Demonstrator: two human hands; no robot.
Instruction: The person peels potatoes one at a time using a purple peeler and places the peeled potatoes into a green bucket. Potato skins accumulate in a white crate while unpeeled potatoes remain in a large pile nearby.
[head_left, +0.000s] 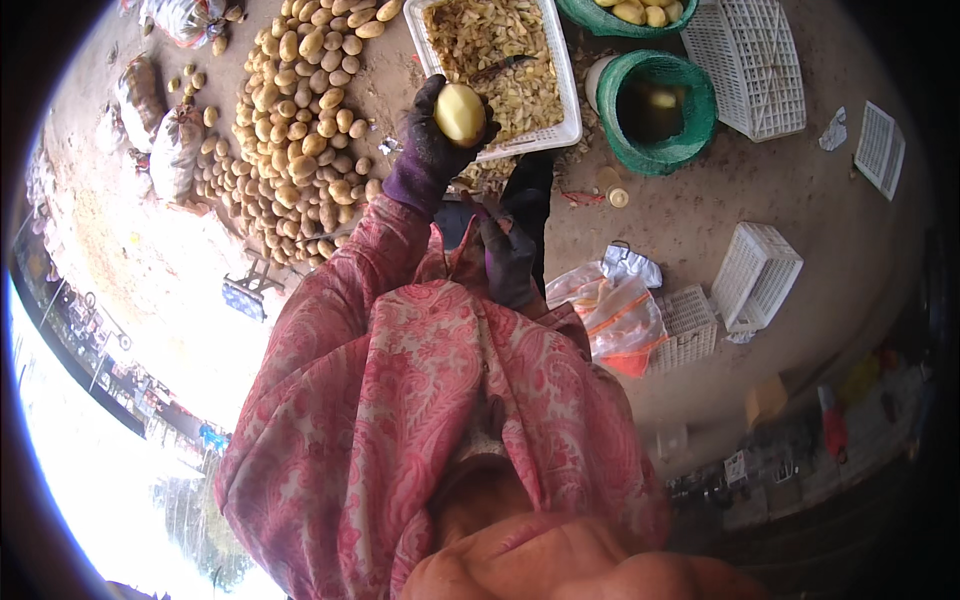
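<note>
My left hand (431, 146), in a dark purple knit glove, is closed around a peeled, pale yellow potato (459, 115). It is over the near left edge of a white plastic crate (574, 124) holding many potato peelings (525, 97). A dark-handled tool (501, 69), perhaps a peeler or knife, lies on the peelings. My right hand (510, 259), also in a dark glove, is close to my body at the front of the pink paisley garment (427, 337). Its fingertips are partly hidden, so whether it holds anything is unclear.
Left of the crate spreads a large heap of unpeeled potatoes (300, 142), with filled sacks (176, 154) beyond. On the right are a green mesh-lined bucket (619, 124) of dark water, another with peeled potatoes (637, 13), a jar (615, 191), white crates (754, 274) and a mesh bag (619, 319).
</note>
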